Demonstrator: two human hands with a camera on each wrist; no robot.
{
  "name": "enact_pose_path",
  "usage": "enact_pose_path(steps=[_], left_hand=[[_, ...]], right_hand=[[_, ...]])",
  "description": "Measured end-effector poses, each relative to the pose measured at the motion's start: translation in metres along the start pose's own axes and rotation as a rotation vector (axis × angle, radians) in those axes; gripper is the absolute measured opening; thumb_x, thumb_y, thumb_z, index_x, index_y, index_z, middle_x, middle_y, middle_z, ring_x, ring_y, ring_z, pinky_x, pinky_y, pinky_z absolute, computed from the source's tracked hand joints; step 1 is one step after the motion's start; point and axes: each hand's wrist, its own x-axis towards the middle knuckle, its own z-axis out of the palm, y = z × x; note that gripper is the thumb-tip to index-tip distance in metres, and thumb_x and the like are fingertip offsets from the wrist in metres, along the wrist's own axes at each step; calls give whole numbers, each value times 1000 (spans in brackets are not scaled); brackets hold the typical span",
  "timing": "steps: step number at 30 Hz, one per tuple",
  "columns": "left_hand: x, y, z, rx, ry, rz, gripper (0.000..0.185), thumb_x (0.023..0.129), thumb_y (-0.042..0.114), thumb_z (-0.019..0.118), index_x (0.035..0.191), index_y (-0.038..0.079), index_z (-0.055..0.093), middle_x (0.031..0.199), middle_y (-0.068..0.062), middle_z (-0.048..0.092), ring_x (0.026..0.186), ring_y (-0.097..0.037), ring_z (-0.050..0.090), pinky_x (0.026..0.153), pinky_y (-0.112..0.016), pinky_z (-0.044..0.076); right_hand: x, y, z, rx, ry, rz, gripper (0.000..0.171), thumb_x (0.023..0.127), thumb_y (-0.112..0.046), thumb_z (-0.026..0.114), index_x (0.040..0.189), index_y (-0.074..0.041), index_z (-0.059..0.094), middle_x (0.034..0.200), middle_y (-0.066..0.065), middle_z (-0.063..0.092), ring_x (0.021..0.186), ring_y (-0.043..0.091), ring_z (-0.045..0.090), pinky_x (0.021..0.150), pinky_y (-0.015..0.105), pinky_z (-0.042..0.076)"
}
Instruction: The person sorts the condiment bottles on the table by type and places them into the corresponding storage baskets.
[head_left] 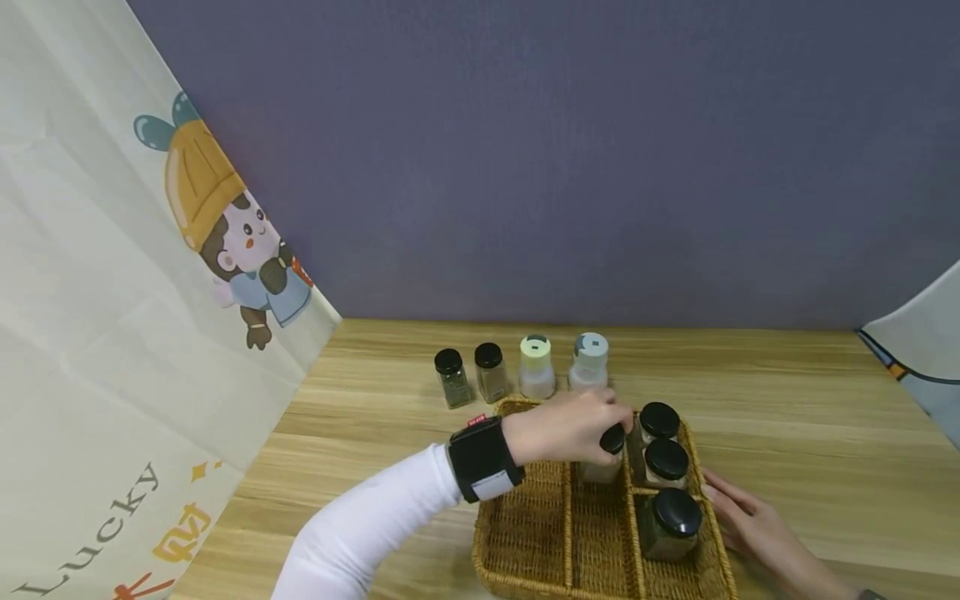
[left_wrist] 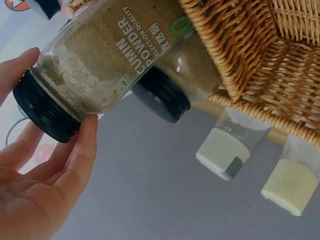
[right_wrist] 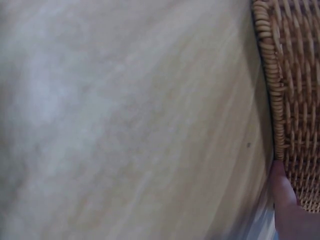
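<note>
My left hand (head_left: 573, 423) grips a clear cumin powder jar (left_wrist: 107, 55) by its black lid (left_wrist: 47, 106), thumb on one side and fingers on the other. In the head view the jar is over the middle compartment of a woven wicker basket (head_left: 567, 533). My right hand (head_left: 750, 529) rests against the basket's right outer side, and a straight finger (right_wrist: 284, 192) lies along the wicker in the right wrist view. Inside the right column stand black-lidded jars: a back one (head_left: 660, 422), another (head_left: 666, 462) just in front, and a third (head_left: 672, 525) nearer me.
Behind the basket, a row stands on the wooden table (head_left: 360, 433): a jar of green herbs (head_left: 453, 379), a brownish jar (head_left: 491, 373), a yellow-capped shaker (head_left: 536, 367) and a pale-capped shaker (head_left: 589, 360). A printed cloth (head_left: 97, 275) hangs at left.
</note>
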Motion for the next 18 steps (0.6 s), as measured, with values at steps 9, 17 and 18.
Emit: enact_pose_path(steps=[9, 17, 18], left_hand=[[3, -1, 13, 61, 2, 29, 30, 75, 27, 69, 101, 14, 59, 93, 2, 54, 75, -2, 50, 59, -6, 38], [3, -1, 18, 35, -10, 41, 30, 75, 25, 69, 100, 12, 59, 93, 1, 53, 74, -2, 49, 61, -5, 38], [4, -1, 19, 31, -15, 42, 30, 75, 25, 69, 100, 12, 59, 92, 1, 53, 74, -2, 49, 61, -5, 38]], right_hand=[[0, -1, 0, -1, -4, -13, 72, 90, -45, 43, 139, -4, 10, 141, 29, 5, 123, 42, 24, 83, 40, 49], [0, 0, -1, -15, -6, -13, 73, 89, -46, 43, 139, -4, 10, 141, 29, 5, 124, 42, 23, 83, 41, 49], [0, 1, -1, -14, -8, -13, 73, 89, -46, 43, 139, -4, 10, 141, 29, 5, 124, 43, 22, 83, 41, 49]])
